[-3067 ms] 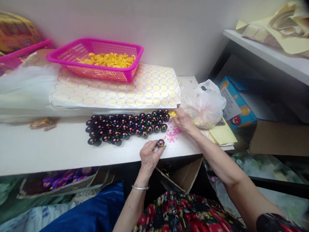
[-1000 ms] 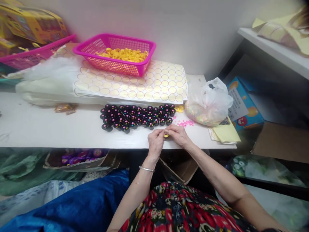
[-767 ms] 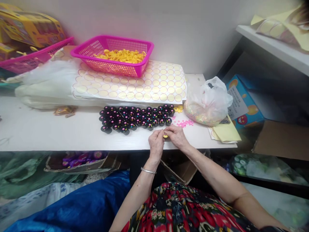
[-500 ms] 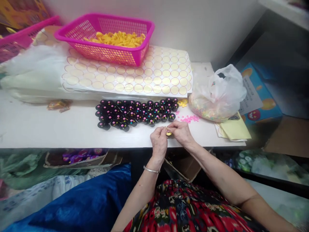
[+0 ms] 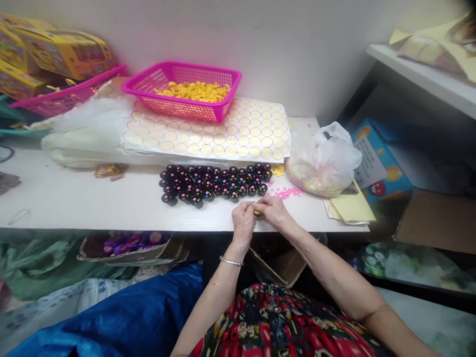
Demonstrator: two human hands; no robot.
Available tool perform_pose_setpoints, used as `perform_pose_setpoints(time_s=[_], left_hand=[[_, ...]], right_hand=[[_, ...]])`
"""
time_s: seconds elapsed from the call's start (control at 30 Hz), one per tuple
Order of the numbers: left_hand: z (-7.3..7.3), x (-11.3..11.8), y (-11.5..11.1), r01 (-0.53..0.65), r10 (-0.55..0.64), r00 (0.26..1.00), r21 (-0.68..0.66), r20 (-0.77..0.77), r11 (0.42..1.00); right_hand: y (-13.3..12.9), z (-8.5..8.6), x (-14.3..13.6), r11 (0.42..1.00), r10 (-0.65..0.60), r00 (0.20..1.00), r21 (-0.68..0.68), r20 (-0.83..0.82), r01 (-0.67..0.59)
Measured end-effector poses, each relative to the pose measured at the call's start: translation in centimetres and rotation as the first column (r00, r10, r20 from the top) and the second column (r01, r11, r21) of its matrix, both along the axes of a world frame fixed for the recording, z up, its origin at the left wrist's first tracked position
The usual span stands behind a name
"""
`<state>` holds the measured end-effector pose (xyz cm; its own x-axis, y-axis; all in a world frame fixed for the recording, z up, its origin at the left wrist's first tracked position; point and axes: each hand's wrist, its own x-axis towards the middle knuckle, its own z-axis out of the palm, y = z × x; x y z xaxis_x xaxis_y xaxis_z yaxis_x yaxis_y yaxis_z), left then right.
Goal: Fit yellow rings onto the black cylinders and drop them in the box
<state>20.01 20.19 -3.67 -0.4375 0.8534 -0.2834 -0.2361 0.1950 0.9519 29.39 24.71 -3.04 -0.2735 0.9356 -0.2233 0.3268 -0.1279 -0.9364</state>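
Note:
At the front edge of the white table, my left hand (image 5: 244,221) and my right hand (image 5: 274,210) meet with fingertips pinched together. Between them is a small round yellow piece (image 5: 257,212), mostly covered by the fingers. Just beyond, several small black round pieces (image 5: 213,183) stand in close rows, each topped with a pink dot and coloured specks. Loose pink beads (image 5: 288,192) lie scattered past my right hand. A few yellow pieces (image 5: 277,170) sit behind these beads.
A pink basket (image 5: 178,108) of yellow parts rests on sheets of round stickers (image 5: 256,141). To the right stand a knotted plastic bag (image 5: 322,166) of small colourful bits, folded yellow paper (image 5: 351,206) and a blue box (image 5: 383,158). Below the table is a carton of purple items (image 5: 128,243).
My view has tilted upward, showing more of the yellow boxes and the shelf. Both hands stay together, and the fingers now cover more of the yellow piece than before.

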Motion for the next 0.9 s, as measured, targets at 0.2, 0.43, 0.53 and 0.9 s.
perform_pose_setpoints(time_s=[0.2, 0.43, 0.53, 0.9], left_hand=[[0.9, -1.1, 0.5, 0.115, -0.113, 0.993, -0.065, 0.030, 0.991], [0.7, -1.3, 0.7, 0.150, -0.155, 0.986, -0.068, -0.064, 0.986], [-0.3, -0.9, 0.7, 0.087, -0.092, 0.989, -0.047, -0.116, 0.995], [-0.9, -1.1, -0.2, 0.159, -0.163, 0.983, 0.057, 0.080, 0.986]], right_hand=[[-0.4, 0.4, 1.7, 0.941, 0.235, 0.965, 0.221, 0.118, -0.256], [-0.7, 2.4, 1.7, 0.884, 0.212, 0.845, 0.273, 0.491, -0.380], [-1.1, 2.8, 1.6, 0.843, 0.188, 0.748, 0.287, 0.636, -0.455], [-1.2, 2.5, 1.3, 0.813, 0.179, 0.730, 0.318, 0.660, -0.487]])
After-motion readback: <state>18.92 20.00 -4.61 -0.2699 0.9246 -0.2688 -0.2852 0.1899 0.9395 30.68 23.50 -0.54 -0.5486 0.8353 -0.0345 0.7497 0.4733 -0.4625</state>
